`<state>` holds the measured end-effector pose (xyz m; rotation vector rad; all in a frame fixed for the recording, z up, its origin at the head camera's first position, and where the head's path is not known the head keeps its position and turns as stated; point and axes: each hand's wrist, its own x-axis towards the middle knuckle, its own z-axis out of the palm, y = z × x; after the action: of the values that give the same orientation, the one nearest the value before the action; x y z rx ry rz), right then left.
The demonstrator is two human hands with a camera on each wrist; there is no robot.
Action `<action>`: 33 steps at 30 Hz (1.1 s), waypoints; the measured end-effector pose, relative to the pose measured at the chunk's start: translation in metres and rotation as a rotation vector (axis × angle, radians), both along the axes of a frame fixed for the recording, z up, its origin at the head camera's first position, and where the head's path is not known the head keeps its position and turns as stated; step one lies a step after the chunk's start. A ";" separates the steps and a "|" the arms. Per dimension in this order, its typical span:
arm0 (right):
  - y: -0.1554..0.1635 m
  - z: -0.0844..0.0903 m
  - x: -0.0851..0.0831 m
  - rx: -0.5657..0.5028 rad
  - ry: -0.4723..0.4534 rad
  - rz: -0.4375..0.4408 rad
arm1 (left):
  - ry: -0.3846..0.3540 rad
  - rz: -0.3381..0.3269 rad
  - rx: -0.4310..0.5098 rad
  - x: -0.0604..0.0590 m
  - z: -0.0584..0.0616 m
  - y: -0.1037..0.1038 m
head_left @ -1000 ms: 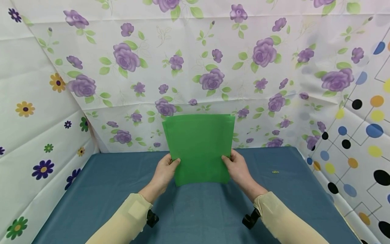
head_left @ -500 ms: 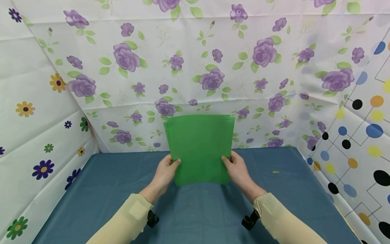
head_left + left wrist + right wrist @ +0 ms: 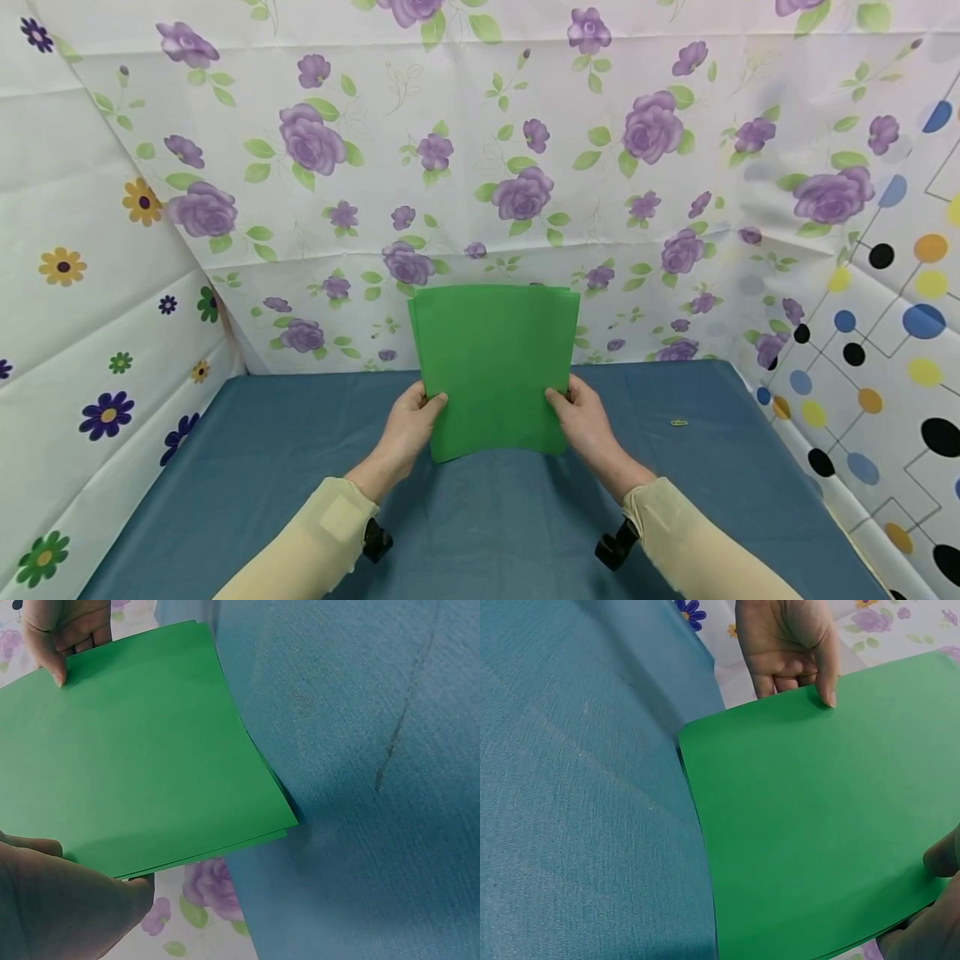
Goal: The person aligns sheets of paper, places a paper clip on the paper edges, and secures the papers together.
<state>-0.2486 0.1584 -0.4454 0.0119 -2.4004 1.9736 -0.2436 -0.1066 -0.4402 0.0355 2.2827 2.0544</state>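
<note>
Several green paper sheets (image 3: pixel 495 367) stand upright as a loose stack between my two hands, over the middle of the table. My left hand (image 3: pixel 408 421) pinches the stack's left edge, thumb on the near face and fingers behind. On the opposite edge my right hand (image 3: pixel 587 419) grips in the same way. Edges of the green sheets (image 3: pixel 150 750) are slightly offset at one corner in the left wrist view. Their lower edge bows and sits close over the blue cloth. A small yellow-green paper clip (image 3: pixel 678 422) lies on the table, right of my right hand.
A blue cloth (image 3: pixel 262 467) covers the table. White sheeting with purple flowers (image 3: pixel 450 200) hangs behind its back edge. Patterned side sheets (image 3: pixel 67 333) flank the table on both sides. Black wrist cameras (image 3: pixel 617 546) hang under my sleeves.
The sheets' left edges have shifted slightly rightward, narrowing the fanned offset at the upper left, and the stack sits a touch lower. Both hands keep their hold.
</note>
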 end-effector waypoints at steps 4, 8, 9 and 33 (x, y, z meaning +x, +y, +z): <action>0.000 -0.002 0.001 -0.015 -0.002 0.004 | 0.000 0.007 -0.003 0.001 0.000 0.001; -0.001 -0.002 0.002 -0.028 -0.008 0.004 | -0.009 0.020 -0.005 0.001 -0.002 0.002; -0.001 -0.002 0.002 -0.031 -0.009 0.004 | -0.012 0.022 -0.008 0.001 -0.002 0.002; 0.000 0.008 0.002 -0.080 0.055 -0.006 | 0.101 0.003 -0.025 0.004 0.008 0.000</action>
<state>-0.2463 0.1588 -0.4375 0.0558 -2.2843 2.0366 -0.2397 -0.1066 -0.4317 0.1376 2.3677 2.0706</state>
